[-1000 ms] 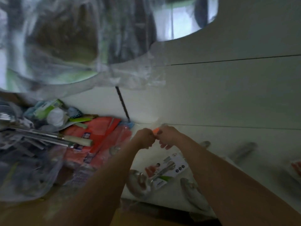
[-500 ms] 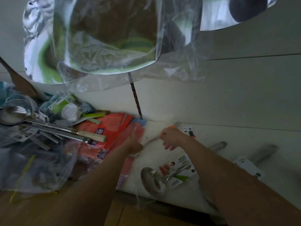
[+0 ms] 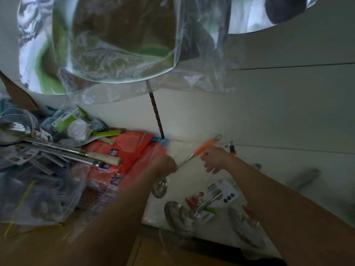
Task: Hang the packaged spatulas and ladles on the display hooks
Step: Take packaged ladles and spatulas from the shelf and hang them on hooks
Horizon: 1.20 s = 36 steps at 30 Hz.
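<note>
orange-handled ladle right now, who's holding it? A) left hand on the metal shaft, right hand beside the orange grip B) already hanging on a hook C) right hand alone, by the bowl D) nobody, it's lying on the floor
A: the left hand grips the metal shaft just above the bowl of the orange-handled ladle, and the right hand is at the orange grip, fingers loose.

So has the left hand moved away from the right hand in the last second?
Yes. The left hand has shifted left toward the orange packets, apart from the right hand.
</note>
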Each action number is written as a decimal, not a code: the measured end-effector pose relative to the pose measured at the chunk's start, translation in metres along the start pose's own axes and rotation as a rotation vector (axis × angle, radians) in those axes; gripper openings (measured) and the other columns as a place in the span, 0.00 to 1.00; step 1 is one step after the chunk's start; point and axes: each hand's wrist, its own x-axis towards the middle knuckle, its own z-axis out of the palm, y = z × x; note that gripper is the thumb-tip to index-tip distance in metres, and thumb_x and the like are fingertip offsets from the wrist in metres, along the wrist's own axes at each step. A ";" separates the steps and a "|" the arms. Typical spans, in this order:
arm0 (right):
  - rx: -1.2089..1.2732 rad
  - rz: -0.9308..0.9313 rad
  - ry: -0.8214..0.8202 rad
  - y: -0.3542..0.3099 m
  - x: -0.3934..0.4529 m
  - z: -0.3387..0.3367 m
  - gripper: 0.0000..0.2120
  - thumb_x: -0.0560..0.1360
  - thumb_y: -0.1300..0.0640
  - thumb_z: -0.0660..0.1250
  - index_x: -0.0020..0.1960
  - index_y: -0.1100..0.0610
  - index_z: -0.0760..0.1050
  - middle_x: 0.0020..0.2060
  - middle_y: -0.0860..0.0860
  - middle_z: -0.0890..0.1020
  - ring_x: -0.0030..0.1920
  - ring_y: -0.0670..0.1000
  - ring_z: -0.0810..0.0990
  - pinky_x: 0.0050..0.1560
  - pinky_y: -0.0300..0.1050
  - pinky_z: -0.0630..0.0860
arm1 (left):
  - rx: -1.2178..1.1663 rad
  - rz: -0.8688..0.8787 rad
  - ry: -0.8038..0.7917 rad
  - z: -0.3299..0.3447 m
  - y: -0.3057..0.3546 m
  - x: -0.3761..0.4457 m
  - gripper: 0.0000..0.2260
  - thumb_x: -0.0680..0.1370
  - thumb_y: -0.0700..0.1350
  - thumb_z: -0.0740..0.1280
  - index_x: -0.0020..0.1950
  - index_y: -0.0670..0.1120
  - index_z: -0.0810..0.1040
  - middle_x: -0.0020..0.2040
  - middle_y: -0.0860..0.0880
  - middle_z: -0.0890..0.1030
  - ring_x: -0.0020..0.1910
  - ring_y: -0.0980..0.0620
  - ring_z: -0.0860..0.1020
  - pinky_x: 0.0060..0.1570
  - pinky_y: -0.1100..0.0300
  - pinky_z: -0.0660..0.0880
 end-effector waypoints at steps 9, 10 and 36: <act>0.432 -0.130 0.447 0.027 -0.019 -0.057 0.23 0.69 0.62 0.72 0.61 0.56 0.70 0.58 0.58 0.76 0.56 0.54 0.77 0.52 0.50 0.77 | -0.389 0.184 0.092 -0.002 0.062 0.003 0.10 0.73 0.33 0.67 0.53 0.38 0.82 0.50 0.42 0.82 0.51 0.47 0.77 0.49 0.61 0.72; 0.518 -0.137 0.451 0.029 -0.025 -0.065 0.20 0.69 0.63 0.72 0.59 0.56 0.71 0.55 0.56 0.77 0.55 0.52 0.76 0.53 0.50 0.76 | -0.456 0.196 0.090 -0.002 0.075 0.002 0.09 0.73 0.33 0.67 0.52 0.39 0.82 0.47 0.43 0.82 0.47 0.49 0.77 0.46 0.62 0.72; 0.210 0.175 0.448 0.158 -0.157 -0.156 0.06 0.75 0.68 0.63 0.42 0.62 0.77 0.38 0.56 0.79 0.38 0.54 0.78 0.52 0.51 0.78 | -0.996 0.604 -0.262 0.047 0.304 -0.063 0.28 0.73 0.39 0.70 0.67 0.56 0.63 0.46 0.47 0.79 0.42 0.53 0.77 0.46 0.58 0.72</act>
